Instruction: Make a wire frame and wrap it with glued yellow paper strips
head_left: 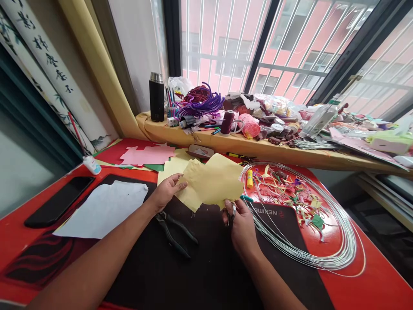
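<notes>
A sheet of yellow paper [213, 181] with an uneven edge is held up above the dark mat [206, 267]. My left hand [167, 191] pinches its left side between thumb and fingers. At the lower right edge of the paper, my right hand [240, 221] is closed around small metal scissors [232, 210], mostly hidden by the fingers. Below my left hand, a pair of pliers [177, 234] with dark handles lies on the mat. More yellow paper [174, 165] lies behind the held sheet.
White paper [106, 209] and a black phone [60, 200] lie left. Pink paper [148, 155] is at the back. A wire coil [348, 241] surrounds colourful scraps [290, 189] and a yellow glue stick [250, 178] on the right. A black flask [156, 99] stands on the crowded ledge.
</notes>
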Demonstrator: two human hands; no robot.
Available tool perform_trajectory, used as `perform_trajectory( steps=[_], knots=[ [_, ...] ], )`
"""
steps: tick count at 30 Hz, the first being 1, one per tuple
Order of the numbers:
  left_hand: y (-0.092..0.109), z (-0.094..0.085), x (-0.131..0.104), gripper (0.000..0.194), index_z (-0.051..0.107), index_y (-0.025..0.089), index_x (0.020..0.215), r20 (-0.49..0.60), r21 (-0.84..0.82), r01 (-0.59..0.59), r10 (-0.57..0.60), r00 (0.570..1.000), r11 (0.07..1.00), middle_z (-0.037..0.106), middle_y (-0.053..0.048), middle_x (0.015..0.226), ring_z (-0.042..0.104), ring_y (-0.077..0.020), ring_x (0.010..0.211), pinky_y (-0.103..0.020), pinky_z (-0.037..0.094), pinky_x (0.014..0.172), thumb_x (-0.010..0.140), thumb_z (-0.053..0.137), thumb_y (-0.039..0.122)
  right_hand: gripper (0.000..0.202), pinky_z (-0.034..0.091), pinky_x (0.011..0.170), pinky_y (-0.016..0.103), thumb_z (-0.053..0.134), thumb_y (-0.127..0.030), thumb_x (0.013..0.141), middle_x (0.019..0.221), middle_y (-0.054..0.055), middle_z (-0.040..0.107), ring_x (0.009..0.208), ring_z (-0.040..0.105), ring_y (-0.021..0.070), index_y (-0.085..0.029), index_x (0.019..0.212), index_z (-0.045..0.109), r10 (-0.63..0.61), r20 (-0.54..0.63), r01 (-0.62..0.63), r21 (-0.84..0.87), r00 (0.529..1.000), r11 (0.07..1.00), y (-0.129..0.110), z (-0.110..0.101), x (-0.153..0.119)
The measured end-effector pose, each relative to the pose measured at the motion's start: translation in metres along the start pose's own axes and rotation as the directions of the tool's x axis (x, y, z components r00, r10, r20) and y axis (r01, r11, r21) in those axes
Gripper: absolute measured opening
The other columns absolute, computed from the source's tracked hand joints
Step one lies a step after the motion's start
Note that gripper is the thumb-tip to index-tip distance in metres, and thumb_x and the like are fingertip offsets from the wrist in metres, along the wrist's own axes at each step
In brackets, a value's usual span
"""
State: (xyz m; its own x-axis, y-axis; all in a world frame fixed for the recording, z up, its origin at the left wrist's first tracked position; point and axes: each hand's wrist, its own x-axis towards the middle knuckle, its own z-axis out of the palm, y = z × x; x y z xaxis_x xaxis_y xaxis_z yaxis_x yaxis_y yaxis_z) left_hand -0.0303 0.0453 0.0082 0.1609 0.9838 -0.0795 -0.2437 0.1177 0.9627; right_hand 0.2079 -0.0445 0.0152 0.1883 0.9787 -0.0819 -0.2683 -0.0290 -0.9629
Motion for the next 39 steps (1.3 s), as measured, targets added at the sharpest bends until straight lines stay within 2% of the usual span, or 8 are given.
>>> perform_trajectory(
  steps=[3, 6, 12, 16, 21, 25, 32, 39],
  knots=[
    [0.005, 0.002, -0.004, 0.056, 0.073, 0.021, 0.11, 0.091, -0.006, 0.054, -0.054, 0.994, 0.999, 0.077, -0.01, 0.108, 0.07, -0.0202, 0.08, -0.023, 0.05, 0.056, 0.061, 0.097, 0.034, 0.04, 0.032, 0.051, 0.024, 0.084, -0.05, 0.078, 0.076, -0.004, 0.055, 0.052, 0.043, 0.0075, -0.02, 0.087, 0.06, -0.017, -0.071, 0.022, 0.068, 0.997, 0.997, -0.001, -0.003, 0.004],
    [0.005, 0.001, -0.005, 0.045, 0.075, 0.018, 0.101, 0.139, -0.027, 0.096, -0.092, 0.986, 0.995, 0.078, -0.01, 0.101, 0.07, -0.0197, 0.078, -0.024, 0.051, 0.057, 0.064, 0.095, 0.036, 0.04, 0.033, 0.051, 0.024, 0.085, -0.049, 0.078, 0.081, -0.003, 0.056, 0.053, 0.044, 0.0071, -0.02, 0.088, 0.061, -0.027, -0.101, 0.036, 0.09, 0.995, 0.995, -0.003, -0.004, 0.005],
    [-0.004, -0.006, 0.007, 0.041, 0.072, 0.019, 0.084, -0.086, 0.037, -0.046, 0.049, 0.995, 0.998, 0.073, -0.003, 0.076, 0.061, -0.0151, 0.058, -0.025, 0.049, 0.053, 0.061, 0.094, 0.046, 0.039, 0.032, 0.05, 0.025, 0.081, -0.053, 0.082, 0.069, -0.005, 0.052, 0.05, 0.042, 0.0088, -0.02, 0.089, 0.063, 0.032, 0.037, -0.032, -0.012, 0.999, 0.999, 0.001, 0.002, -0.004],
    [-0.004, -0.022, 0.019, 0.039, 0.073, 0.021, 0.085, -0.301, 0.255, -0.167, 0.242, 0.923, 0.953, 0.067, 0.003, 0.065, 0.052, -0.0124, 0.048, -0.023, 0.039, 0.046, 0.058, 0.094, 0.04, 0.04, 0.033, 0.051, 0.026, 0.08, -0.055, 0.083, 0.064, -0.005, 0.051, 0.048, 0.045, 0.0097, -0.018, 0.093, 0.067, 0.087, 0.19, -0.063, -0.129, 0.978, 0.99, 0.003, 0.007, -0.012],
    [0.002, -0.041, 0.03, 0.045, 0.068, 0.019, 0.085, -0.458, 0.03, -0.231, 0.219, 0.861, 0.972, 0.064, 0.003, 0.066, 0.049, -0.0102, 0.047, -0.021, 0.035, 0.042, 0.057, 0.091, 0.046, 0.048, 0.032, 0.05, 0.025, 0.08, -0.057, 0.082, 0.071, -0.005, 0.051, 0.047, 0.048, 0.0082, -0.017, 0.108, 0.071, 0.135, 0.277, -0.092, -0.162, 0.952, 0.982, 0.0, 0.01, -0.017],
    [0.006, -0.051, 0.034, 0.043, 0.068, 0.017, 0.082, -0.5, 0.015, -0.237, 0.212, 0.84, 0.971, 0.062, 0.004, 0.064, 0.045, -0.0077, 0.044, -0.021, 0.034, 0.04, 0.055, 0.093, 0.038, 0.053, 0.035, 0.048, 0.025, 0.077, -0.061, 0.083, 0.076, -0.003, 0.053, 0.046, 0.048, 0.0082, -0.019, 0.114, 0.071, 0.149, 0.318, -0.097, -0.172, 0.936, 0.98, -0.001, 0.009, -0.019],
    [0.007, -0.062, 0.039, 0.045, 0.065, 0.017, 0.082, -0.543, -0.074, -0.248, 0.17, 0.822, 0.966, 0.061, 0.004, 0.067, 0.047, -0.0069, 0.046, -0.02, 0.034, 0.041, 0.054, 0.092, 0.04, 0.058, 0.033, 0.047, 0.023, 0.073, -0.063, 0.087, 0.08, -0.003, 0.052, 0.045, 0.047, 0.0062, -0.021, 0.126, 0.064, 0.23, 0.513, -0.136, -0.214, 0.827, 0.967, 0.004, 0.01, -0.025],
    [0.002, -0.051, 0.037, 0.041, 0.069, 0.017, 0.078, -0.444, -0.061, -0.245, 0.193, 0.875, 0.968, 0.06, 0.003, 0.063, 0.045, -0.0077, 0.046, -0.02, 0.032, 0.039, 0.056, 0.094, 0.041, 0.066, 0.034, 0.044, 0.022, 0.077, -0.065, 0.083, 0.084, -0.002, 0.05, 0.049, 0.046, 0.0065, -0.024, 0.132, 0.062, 0.288, 0.632, -0.161, -0.251, 0.719, 0.954, 0.005, 0.014, -0.034]
  ],
)
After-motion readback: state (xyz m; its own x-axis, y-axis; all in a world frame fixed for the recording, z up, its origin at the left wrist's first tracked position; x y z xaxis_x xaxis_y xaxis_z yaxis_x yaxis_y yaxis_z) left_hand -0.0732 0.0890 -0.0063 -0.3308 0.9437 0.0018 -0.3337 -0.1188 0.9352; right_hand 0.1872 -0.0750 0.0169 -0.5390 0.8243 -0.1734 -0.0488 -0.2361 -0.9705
